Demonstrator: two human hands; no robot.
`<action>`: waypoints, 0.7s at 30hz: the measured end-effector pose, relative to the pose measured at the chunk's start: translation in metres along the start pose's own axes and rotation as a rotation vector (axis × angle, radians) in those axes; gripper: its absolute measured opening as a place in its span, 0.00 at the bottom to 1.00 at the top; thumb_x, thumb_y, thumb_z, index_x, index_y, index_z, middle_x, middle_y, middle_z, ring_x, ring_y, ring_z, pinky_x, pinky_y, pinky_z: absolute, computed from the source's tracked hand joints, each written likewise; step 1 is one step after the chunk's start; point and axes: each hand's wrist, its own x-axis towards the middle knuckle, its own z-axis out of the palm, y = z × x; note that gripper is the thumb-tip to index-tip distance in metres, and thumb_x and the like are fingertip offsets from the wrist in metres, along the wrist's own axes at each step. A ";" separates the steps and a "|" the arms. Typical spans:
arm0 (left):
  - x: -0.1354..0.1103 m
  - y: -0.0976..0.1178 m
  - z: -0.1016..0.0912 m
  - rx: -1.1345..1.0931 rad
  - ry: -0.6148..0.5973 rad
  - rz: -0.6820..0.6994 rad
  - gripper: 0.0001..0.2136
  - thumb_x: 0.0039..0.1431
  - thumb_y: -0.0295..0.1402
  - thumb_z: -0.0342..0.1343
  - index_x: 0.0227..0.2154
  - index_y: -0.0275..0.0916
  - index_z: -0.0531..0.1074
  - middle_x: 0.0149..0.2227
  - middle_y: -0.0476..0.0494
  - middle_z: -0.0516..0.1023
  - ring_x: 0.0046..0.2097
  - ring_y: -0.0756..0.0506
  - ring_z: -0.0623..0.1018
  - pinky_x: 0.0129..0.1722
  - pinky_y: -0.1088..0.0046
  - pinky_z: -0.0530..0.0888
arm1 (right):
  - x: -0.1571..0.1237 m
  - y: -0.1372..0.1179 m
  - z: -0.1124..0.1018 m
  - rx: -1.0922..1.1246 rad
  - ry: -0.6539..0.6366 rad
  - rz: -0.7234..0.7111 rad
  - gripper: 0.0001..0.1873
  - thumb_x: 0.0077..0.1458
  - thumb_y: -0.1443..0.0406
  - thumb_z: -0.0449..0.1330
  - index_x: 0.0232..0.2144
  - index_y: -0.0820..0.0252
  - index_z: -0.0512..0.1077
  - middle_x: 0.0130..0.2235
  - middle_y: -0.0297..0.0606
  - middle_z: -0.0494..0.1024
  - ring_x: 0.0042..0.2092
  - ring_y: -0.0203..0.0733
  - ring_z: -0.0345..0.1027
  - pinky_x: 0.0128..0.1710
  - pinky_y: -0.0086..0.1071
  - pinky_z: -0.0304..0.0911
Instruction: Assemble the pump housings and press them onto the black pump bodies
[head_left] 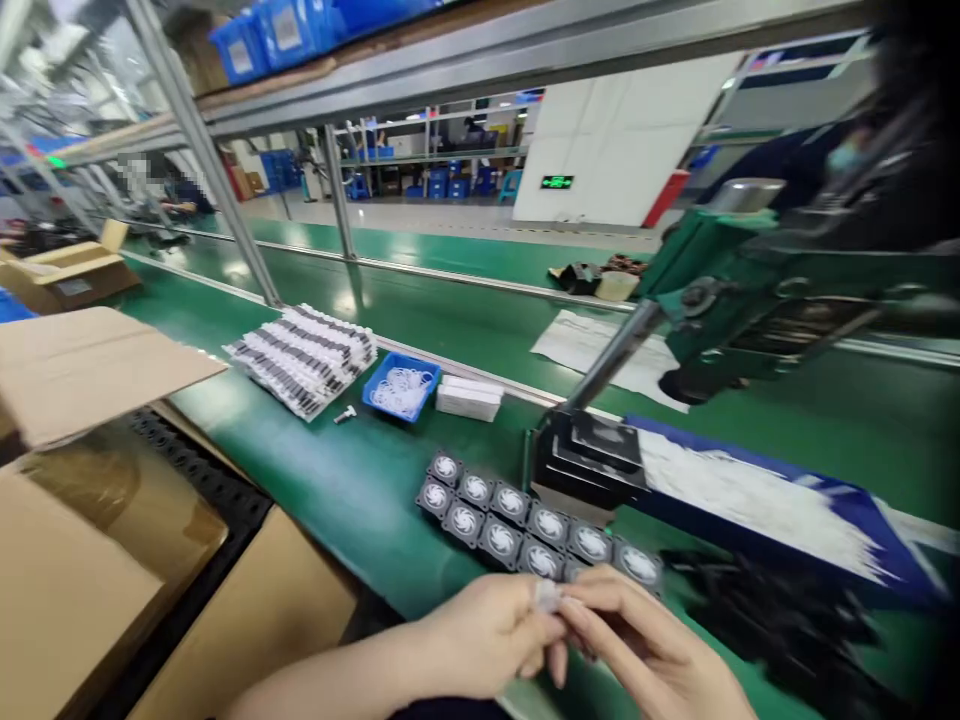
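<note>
Small whitish translucent piece (547, 597), its exact form too blurred to tell, is held at the fingertips of both hands, just in front of the double row of black square fans with white blades (500, 538); the left hand (491, 635) is curled, its thumb and forefinger pinched on the piece; the right hand (652, 640) meets it from the other side, its fingertips drawn narrow against it; the fans rest on the green bench (330, 490); behind the fans stands a stack of white flat blocks (469, 398); behind them and to their left are a blue plastic tray (390, 411) of white thin loops, a small white-and-dark part (345, 415) and, farther off, a broad layered array of white and dark parts (304, 355); to the fans' left is an open brown cardboard box (247, 630); beyond their right end rise a green metal press (720, 270) and a dark blue bin (712, 520) of white pieces; to their right lies a blurred heap of black parts (780, 610).
</note>
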 end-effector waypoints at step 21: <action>-0.026 -0.018 -0.035 -0.206 0.312 0.089 0.23 0.65 0.56 0.45 0.33 0.37 0.64 0.24 0.52 0.67 0.18 0.57 0.61 0.19 0.78 0.56 | 0.056 -0.031 0.026 0.115 0.028 -0.105 0.15 0.63 0.61 0.61 0.24 0.58 0.70 0.27 0.33 0.73 0.29 0.35 0.67 0.30 0.27 0.63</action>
